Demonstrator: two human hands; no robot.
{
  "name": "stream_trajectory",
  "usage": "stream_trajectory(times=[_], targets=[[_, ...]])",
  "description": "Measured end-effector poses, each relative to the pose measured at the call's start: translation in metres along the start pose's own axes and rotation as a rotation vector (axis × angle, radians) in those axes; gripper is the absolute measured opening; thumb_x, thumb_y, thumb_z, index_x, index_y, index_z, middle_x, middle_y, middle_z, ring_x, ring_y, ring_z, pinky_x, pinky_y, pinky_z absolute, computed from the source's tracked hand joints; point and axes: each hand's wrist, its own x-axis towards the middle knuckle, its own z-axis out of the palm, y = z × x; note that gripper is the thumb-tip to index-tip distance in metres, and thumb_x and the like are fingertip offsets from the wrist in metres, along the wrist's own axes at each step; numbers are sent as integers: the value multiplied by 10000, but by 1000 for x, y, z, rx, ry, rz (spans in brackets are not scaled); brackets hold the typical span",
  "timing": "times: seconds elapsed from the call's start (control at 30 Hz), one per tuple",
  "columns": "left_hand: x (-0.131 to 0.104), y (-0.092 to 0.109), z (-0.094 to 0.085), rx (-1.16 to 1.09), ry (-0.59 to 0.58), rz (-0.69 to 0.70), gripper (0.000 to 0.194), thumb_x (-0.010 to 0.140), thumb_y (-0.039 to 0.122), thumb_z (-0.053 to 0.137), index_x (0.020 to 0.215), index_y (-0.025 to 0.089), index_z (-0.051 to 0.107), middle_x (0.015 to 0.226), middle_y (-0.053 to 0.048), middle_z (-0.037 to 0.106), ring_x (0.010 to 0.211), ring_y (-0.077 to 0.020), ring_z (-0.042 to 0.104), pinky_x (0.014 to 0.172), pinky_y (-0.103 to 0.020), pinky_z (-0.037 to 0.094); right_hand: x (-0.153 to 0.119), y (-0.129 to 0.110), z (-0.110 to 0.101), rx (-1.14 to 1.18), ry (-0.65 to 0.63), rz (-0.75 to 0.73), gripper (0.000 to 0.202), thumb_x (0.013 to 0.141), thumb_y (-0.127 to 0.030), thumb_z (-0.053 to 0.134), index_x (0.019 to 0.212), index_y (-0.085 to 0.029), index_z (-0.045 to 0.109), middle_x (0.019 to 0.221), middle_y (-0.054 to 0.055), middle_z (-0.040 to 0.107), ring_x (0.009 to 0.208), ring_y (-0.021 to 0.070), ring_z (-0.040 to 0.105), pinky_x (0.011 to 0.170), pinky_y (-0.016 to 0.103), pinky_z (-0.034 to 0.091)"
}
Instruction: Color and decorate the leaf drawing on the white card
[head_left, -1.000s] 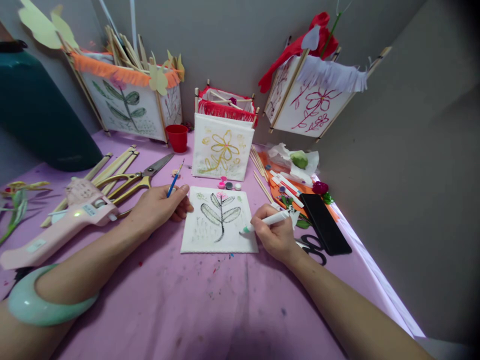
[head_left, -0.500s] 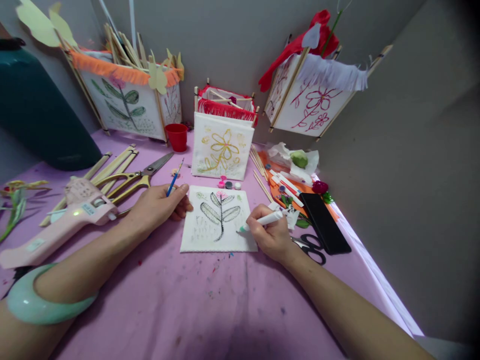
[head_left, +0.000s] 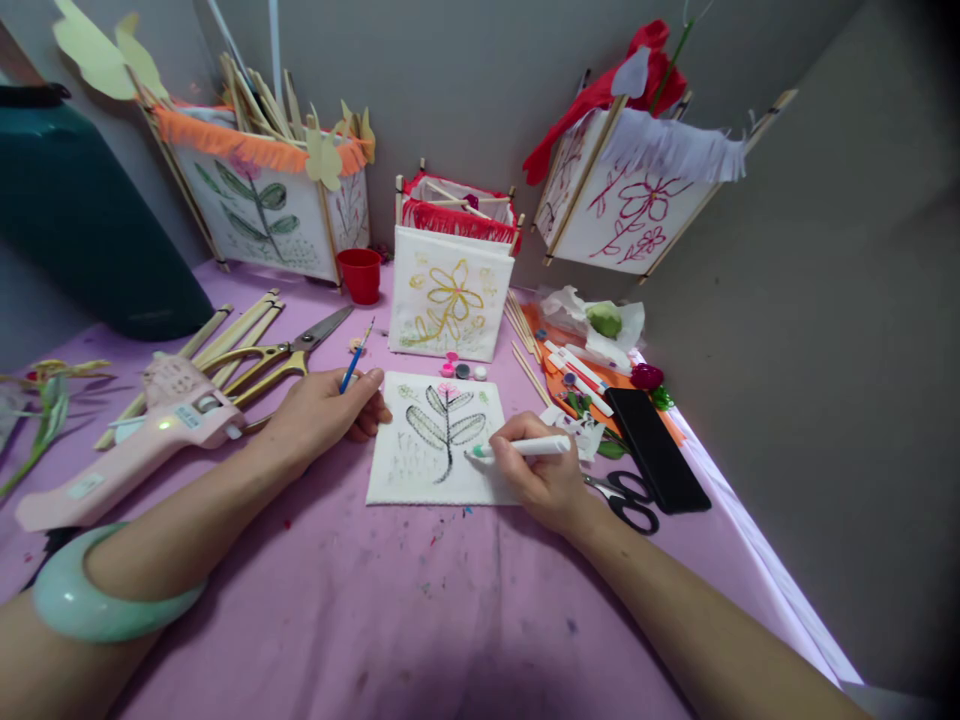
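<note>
A square white panel (head_left: 390, 480) lies flat on the table, with a plant drawn on it: dark stem, outlined leaves, pink flower and small strokes at the left. My right hand (head_left: 541, 475) is closed round a white marker (head_left: 536, 446) with a green end, its tip at the panel to the right of the stem. My left hand (head_left: 334, 410) is at the panel's left edge, holding a thin blue paintbrush (head_left: 352, 368) between thumb and fingers with the bristles pointing up. Small paint pots (head_left: 463, 371) stand just behind the panel.
Behind stand a panel with a yellow flower (head_left: 450, 295), a red cup (head_left: 361, 277) and decorated lanterns (head_left: 262, 215). Gold-handled scissors (head_left: 289, 355) and a pink glue gun (head_left: 161, 435) lie left. A black phone (head_left: 658, 450), black-handled scissors (head_left: 634, 500) and markers (head_left: 581, 375) lie right.
The marker tip has shifted slightly left towards the stem, and the marker lies flatter. My left hand keeps its place with the brush. The whole view has shifted a little.
</note>
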Motion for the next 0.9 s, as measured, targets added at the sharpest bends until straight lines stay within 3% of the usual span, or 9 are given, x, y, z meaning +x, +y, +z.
stream_trajectory(times=[0.4, 0.9], targets=[[5, -5, 0, -12, -2, 7, 463, 741, 584, 517, 670, 141, 628, 701, -95, 705, 535, -141, 603, 503, -239, 488, -1, 4, 1, -41, 60, 17, 128, 832, -193, 510, 707, -176, 529, 615, -22, 516, 534, 92, 482, 502, 220, 357], [4, -5, -1, 7, -4, 3, 470, 756, 580, 502, 671, 133, 621, 714, -113, 703, 536, -144, 603, 506, -247, 489, -2, 3, 2, 115, -62, 70, 169, 817, -174, 494, 648, -179, 485, 554, -42, 457, 487, 77, 413, 459, 207, 323]])
